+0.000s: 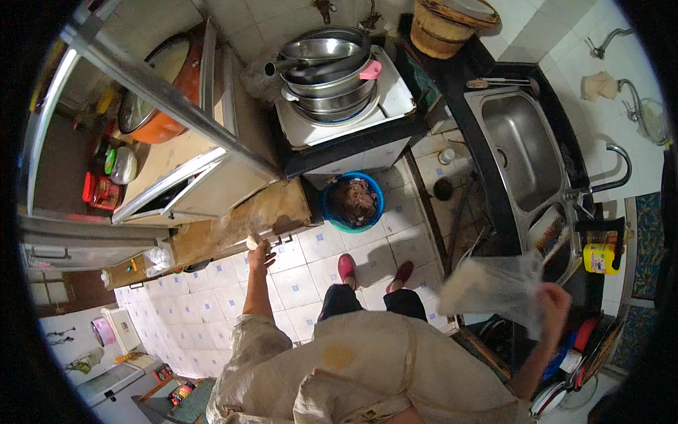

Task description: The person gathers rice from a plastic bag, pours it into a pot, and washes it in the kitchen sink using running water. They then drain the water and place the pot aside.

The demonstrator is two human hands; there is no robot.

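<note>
My left hand (259, 254) reaches toward the front edge of a brown wooden counter (280, 206), with a small pale piece (253, 243) held at its fingertips. My right hand (553, 302), raised at the right and blurred, grips the top of a translucent plastic bag (495, 289). Something pale seems to lie in the bag's left end; what it is cannot be made out. The bag hangs before the lower part of a steel sink (522, 148). On the tiled floor ahead of my feet stands a blue basin (380, 209) holding a brownish, clumped mass (352, 201).
Stacked metal pans (333, 95) stand on a white stove (397, 100). A wooden bucket (439, 32) sits behind. At left, an open cabinet holds an orange pot (159, 127) and jars (124, 164). Pans and lids (585, 339) lie low at right. A dark rail (424, 206) crosses the floor.
</note>
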